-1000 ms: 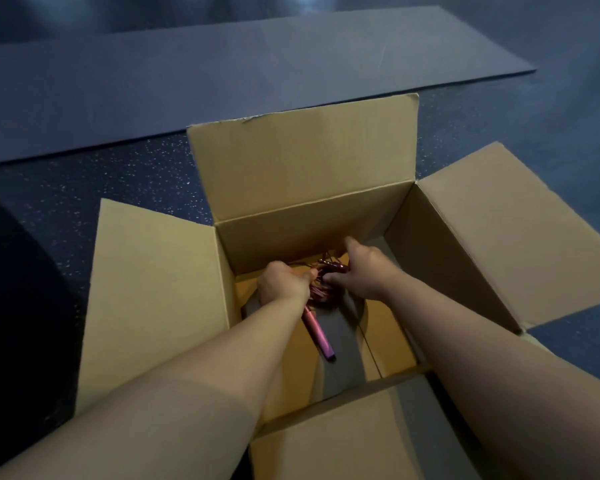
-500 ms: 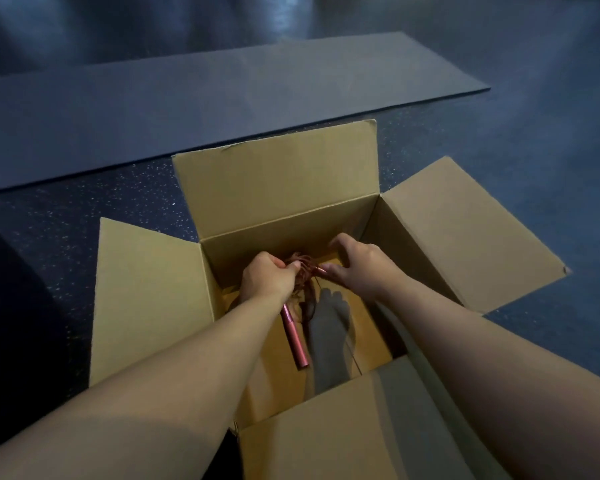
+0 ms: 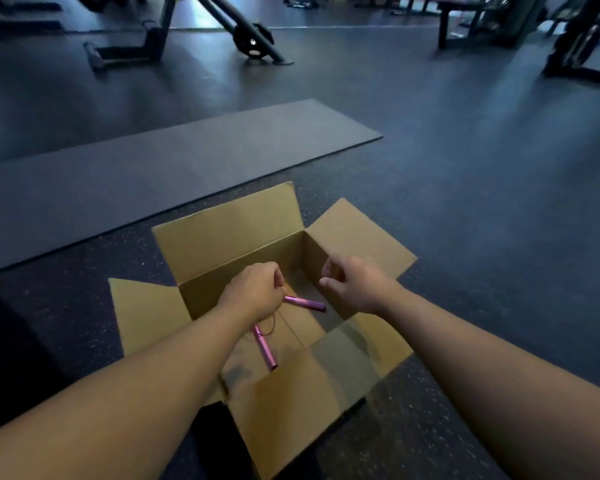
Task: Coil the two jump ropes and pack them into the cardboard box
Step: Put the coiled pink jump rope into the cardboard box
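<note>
An open cardboard box (image 3: 229,237) stands on the floor in front of me, its four flaps spread out. On its bottom lies a jump rope with two pink handles: one handle (image 3: 305,303) points right, the other (image 3: 265,348) points toward me. A thin loop of its cord (image 3: 274,323) shows between them; the rest of the coil is hidden behind my left hand (image 3: 253,292). That hand hovers over the box with its fingers curled shut and nothing visible in them. My right hand (image 3: 354,282) is over the box's right side, fingers loosely apart and holding nothing. No second rope is in view.
A long dark exercise mat (image 3: 153,168) lies on the floor beyond the box. Gym machines stand at the back: a frame with a weight plate (image 3: 253,39) and a bench frame (image 3: 568,36) at far right. The floor is dark speckled rubber.
Both hands have let go of the pink rope and lifted up out of the box. The rope now lies on the box bottom. My head has tilted up, bringing the gym into view.
</note>
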